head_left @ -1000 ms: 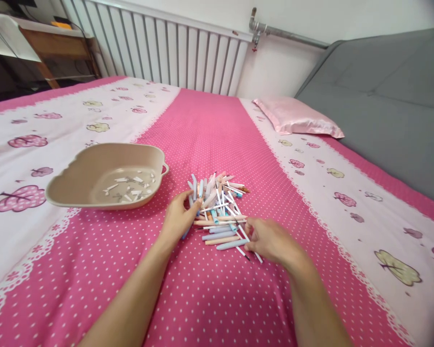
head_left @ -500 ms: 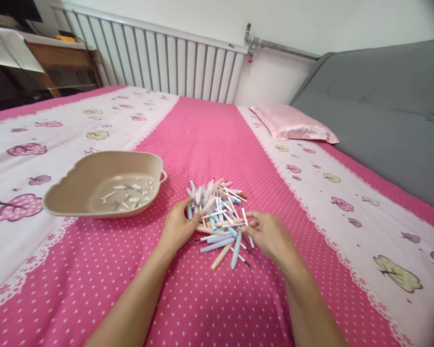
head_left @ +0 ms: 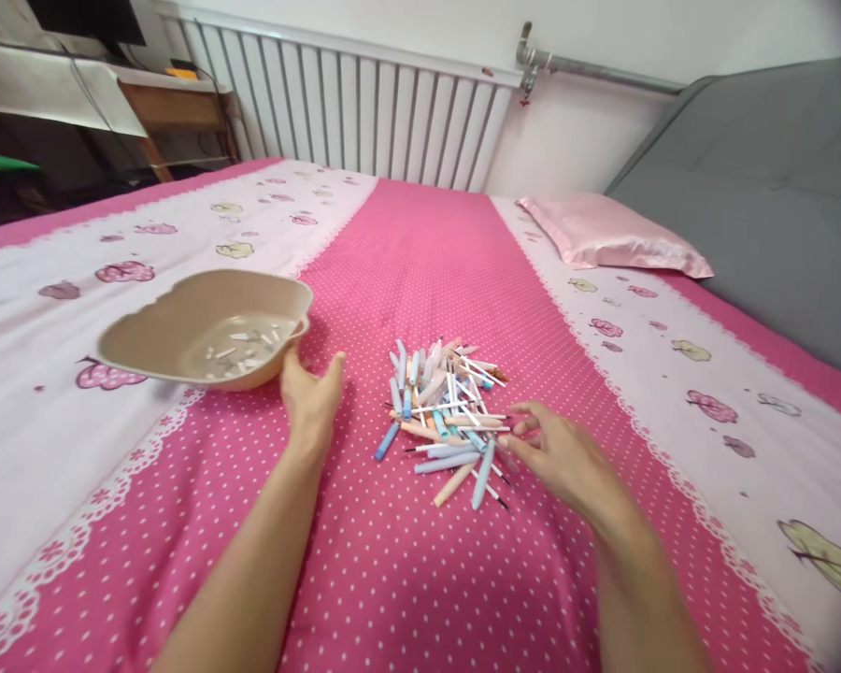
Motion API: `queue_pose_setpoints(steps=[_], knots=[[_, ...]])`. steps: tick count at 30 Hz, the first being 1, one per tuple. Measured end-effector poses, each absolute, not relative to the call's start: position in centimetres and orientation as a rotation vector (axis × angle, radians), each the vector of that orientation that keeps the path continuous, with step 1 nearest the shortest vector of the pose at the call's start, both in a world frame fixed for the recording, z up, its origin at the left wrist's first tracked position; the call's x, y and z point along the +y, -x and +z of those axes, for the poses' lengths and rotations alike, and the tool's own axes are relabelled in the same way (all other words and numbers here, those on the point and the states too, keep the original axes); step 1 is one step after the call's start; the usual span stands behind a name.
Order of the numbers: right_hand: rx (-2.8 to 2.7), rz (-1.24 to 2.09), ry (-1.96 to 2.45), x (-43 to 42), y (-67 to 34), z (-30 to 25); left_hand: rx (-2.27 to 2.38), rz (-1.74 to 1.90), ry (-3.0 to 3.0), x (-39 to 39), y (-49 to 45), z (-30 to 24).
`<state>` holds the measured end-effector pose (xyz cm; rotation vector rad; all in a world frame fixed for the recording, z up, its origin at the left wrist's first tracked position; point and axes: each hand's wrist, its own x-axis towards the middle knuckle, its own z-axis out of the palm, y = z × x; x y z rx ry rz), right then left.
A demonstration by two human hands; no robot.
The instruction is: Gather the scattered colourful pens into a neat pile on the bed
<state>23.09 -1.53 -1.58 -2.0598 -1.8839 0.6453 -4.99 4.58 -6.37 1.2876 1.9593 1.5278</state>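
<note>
A heap of pastel pens and pen parts (head_left: pixel 445 402) lies on the pink dotted bedspread (head_left: pixel 420 271). My left hand (head_left: pixel 312 397) is open, fingers stretched toward the near rim of a beige scalloped basin (head_left: pixel 203 322) that holds several small white pieces; its fingertips are at or just short of the rim. My right hand (head_left: pixel 557 453) rests at the right edge of the heap, fingers loosely curled, tips touching the pens. Nothing is clearly gripped in it.
A pink satin pillow (head_left: pixel 613 234) lies at the back right beside a grey upholstered headboard (head_left: pixel 763 178). A white radiator (head_left: pixel 350 107) lines the far wall. A wooden desk (head_left: pixel 178 107) stands at the back left.
My left hand has left the pen heap and moved left to the basin, opening. My right hand has stayed at the heap's right side. The view has shifted left.
</note>
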Motion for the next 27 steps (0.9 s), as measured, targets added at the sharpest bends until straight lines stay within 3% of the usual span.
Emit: queue_pose_setpoints(steps=[4,11,19,27], knots=[[-1.911,0.688,2.196,-1.8,-23.4,-1.3,2.006,1.589,-1.195,4.7,5.2,-6.5],[-2.108,0.85,2.227,-1.6,-22.5,-1.9,1.787,1.281,-1.352,4.1,1.9,-6.3],[-2.097,0.765,1.897,-1.4,-19.8,-3.7,1.568,0.837,-1.919,1.9,-1.6,-5.3],[-1.862,0.764,1.611,-0.4,-19.3,-4.3,1.496,0.835,-2.091,1.9,-1.6,-5.7]])
